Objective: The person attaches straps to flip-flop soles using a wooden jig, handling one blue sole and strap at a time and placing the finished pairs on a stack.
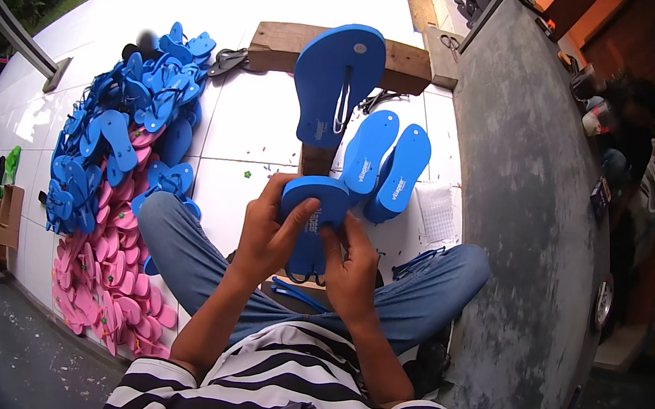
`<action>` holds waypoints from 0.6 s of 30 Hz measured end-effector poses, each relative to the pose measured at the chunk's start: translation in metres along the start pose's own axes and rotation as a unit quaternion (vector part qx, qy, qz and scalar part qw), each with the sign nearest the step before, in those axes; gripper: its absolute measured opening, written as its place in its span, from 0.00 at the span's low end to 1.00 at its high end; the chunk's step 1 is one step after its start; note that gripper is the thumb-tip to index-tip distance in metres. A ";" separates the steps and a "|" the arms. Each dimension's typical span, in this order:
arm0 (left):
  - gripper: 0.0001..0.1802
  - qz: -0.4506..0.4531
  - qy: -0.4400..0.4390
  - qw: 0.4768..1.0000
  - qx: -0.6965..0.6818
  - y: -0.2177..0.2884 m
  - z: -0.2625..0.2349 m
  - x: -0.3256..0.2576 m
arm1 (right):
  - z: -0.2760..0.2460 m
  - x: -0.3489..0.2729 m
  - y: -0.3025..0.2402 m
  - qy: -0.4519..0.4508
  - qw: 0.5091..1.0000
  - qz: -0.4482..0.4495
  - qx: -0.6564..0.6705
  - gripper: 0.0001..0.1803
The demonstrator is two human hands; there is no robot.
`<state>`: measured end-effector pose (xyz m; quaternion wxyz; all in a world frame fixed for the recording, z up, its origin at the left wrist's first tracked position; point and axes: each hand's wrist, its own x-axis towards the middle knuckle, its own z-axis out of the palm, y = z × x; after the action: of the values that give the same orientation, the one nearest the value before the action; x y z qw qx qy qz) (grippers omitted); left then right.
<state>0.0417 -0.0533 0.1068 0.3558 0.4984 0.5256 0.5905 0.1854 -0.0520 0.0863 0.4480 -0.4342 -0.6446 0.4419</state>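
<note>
Blue sandal sole [314,202] sits at frame centre, above my lap, held between both hands with its rounded end pointing to 12 o'clock. My left hand [272,226] is closed around its left edge, thumb laid across the top face. My right hand [352,269] is closed on the lower right part, fingers pressing at the sole's surface; what exactly the fingertips pinch there I cannot tell.

At 12 o'clock from the held sole, a second blue sandal [337,83] stands upside down on a wooden stand [316,159], a white strap end hanging along its middle. Behind it lies a wooden plank [283,46].

At 1 o'clock — two blue soles [386,162] lie side by side on the white tiled floor [255,122], touching each other. Loose blue straps [419,260] lie at 3 o'clock, just beside my right knee.

At 9 to 10 o'clock — a large heap of blue sandals [124,119], well apart from my hands. Below it, at 8 o'clock, a heap of pink sandals [107,290].

A grey concrete wall [512,215] runs along the 3 o'clock side; another person [636,124] sits beyond it at 2 o'clock.
</note>
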 end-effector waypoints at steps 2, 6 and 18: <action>0.19 -0.045 -0.018 0.999 -0.023 -0.009 -0.004 0.000 | -0.010 0.004 0.005 -0.029 1.000 -0.005 -0.007 0.19; 0.19 -0.082 -0.074 0.994 -0.008 -0.052 -0.006 -0.002 | -0.025 0.004 0.033 -0.088 0.994 0.061 0.013 0.19; 0.16 -0.004 -0.496 0.712 0.497 -0.228 0.015 -0.126 | -0.043 0.001 0.287 -0.181 0.913 0.151 -0.332 0.17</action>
<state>0.0643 -0.1238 -0.1437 0.2685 0.8224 0.4936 -0.0891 0.2734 0.0234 -0.1800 0.0818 -0.5627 -0.7507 0.3364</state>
